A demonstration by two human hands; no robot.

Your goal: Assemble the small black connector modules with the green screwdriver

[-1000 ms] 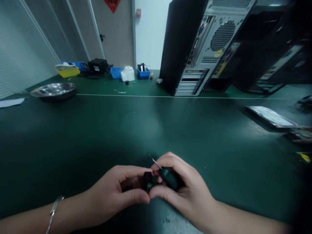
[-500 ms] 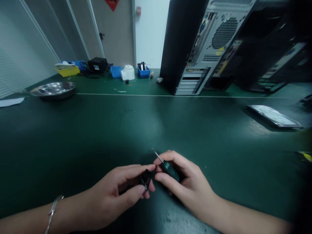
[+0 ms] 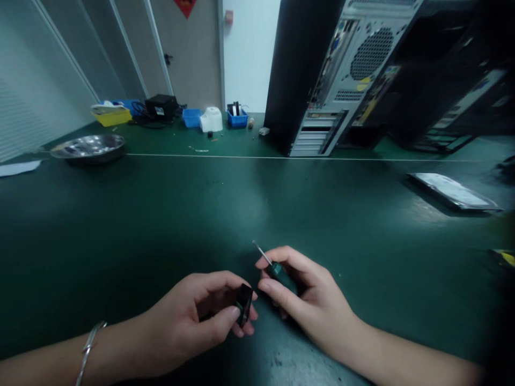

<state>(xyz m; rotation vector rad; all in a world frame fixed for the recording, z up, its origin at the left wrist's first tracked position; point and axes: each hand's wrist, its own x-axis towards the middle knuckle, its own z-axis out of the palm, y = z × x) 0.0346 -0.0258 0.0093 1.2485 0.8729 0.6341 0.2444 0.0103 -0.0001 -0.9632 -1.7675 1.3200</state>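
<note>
Counter [image 3: 201, 214]: dark green matte mat, with a pale seam line across the far part.
Computer tower [image 3: 317, 75]: black case with a grey perforated metal rear, standing upright; its yellow stickers were too blurred to read.
Steel bowl [image 3: 88, 147]: shallow and shiny, at far left.
Left hand [image 3: 197, 316]: grip closed on small black block [image 3: 243, 303], low over the near counter.
Right hand [image 3: 306, 297]: grip closed on green-handled screwdriver [image 3: 266, 258], thin shaft pointing away, just beside the block.

Dark green bench [image 3: 201, 203] (glare mid-surface) runs to a pale wall [image 3: 249, 48] and, seemingly, a grey door [image 3: 193, 53].
</note>
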